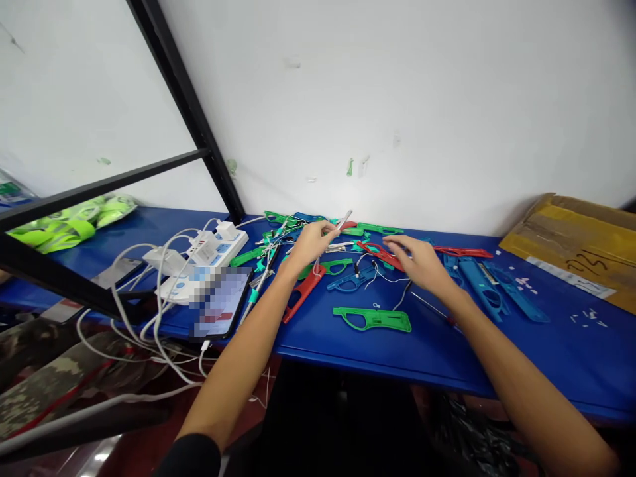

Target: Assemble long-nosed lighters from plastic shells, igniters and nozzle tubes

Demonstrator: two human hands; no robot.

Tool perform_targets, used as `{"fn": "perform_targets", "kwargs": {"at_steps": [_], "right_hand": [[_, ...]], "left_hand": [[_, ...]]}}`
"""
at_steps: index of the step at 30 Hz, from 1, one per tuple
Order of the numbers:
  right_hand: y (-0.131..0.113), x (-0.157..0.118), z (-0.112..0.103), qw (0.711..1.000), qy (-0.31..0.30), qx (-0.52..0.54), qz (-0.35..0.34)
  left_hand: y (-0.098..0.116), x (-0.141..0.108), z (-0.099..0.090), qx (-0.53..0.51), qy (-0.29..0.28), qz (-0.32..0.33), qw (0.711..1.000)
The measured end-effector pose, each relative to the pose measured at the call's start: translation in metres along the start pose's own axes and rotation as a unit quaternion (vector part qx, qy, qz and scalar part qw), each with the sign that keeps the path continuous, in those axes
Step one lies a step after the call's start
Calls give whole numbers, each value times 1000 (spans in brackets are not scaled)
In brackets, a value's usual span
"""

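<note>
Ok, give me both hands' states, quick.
Left hand: closed on a thin metal strip.
Right hand: fingers loosely open near a red plastic piece, nothing visibly held.

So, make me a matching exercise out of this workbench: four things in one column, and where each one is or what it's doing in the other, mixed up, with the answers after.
Column one
1. Phone
2. Cardboard box
3. Left hand
4. Green plastic piece with a loop

Column two
A. Holding up a slim, silvery piece
B. Lying near the middle of the front edge of the blue table
C. Beside the white power strip
D. On the right side of the table, by the wall

Right pairs: 1-C, 2-D, 3-A, 4-B
</note>
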State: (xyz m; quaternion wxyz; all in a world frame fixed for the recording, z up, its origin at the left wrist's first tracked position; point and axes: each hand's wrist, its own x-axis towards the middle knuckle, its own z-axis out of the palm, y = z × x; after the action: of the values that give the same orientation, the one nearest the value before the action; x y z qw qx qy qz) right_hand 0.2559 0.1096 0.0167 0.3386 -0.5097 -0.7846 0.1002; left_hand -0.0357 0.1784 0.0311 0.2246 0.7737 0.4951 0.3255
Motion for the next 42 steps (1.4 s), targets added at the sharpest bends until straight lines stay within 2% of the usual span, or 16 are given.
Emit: {"fn": "perform_targets", "kwargs": {"at_steps": [3,5,9,13,16,19,23,25,27,30,33,36,39,42], "right_hand": [[26,0,-18,997,-50,-51,-2],[38,-2,-20,993,-88,-77,-9],[46,-4,-12,983,-119,-138,-6],[51,-2,-12,973,-105,-204,32],[59,-4,-23,965,-89,-238,72],[72,-8,-42,956,-56,-263,118],[92,-16,-69,940,-11,-298,162],[98,-19,-74,942,-16,-301,150],[101,-20,-72,951,-37,-288,107],[100,-17,-56,962,-79,-257,40],[94,-12,-41,968,-82,-235,17],[80,-8,-41,978,-47,-205,-1],[56,-6,-51,988,3,-154,-26],[21,-5,-59,991,64,-96,-62]], "left_hand": [[-16,-1,-2,101,28,-29,994],[-23,-2,-4,151,26,-29,988],[-19,-4,1,200,6,35,979],[-2,-5,22,194,-80,158,965],[5,-8,41,193,-123,208,951],[5,-10,50,196,-139,221,945],[1,-10,48,194,-138,221,946],[0,-9,45,193,-133,217,948],[0,-8,42,191,-126,212,950],[-1,-7,41,188,-117,203,954],[0,-7,40,183,-108,201,956],[4,-9,38,171,-94,203,960],[12,-14,34,151,-60,206,965],[27,-17,32,104,35,248,962]]}}
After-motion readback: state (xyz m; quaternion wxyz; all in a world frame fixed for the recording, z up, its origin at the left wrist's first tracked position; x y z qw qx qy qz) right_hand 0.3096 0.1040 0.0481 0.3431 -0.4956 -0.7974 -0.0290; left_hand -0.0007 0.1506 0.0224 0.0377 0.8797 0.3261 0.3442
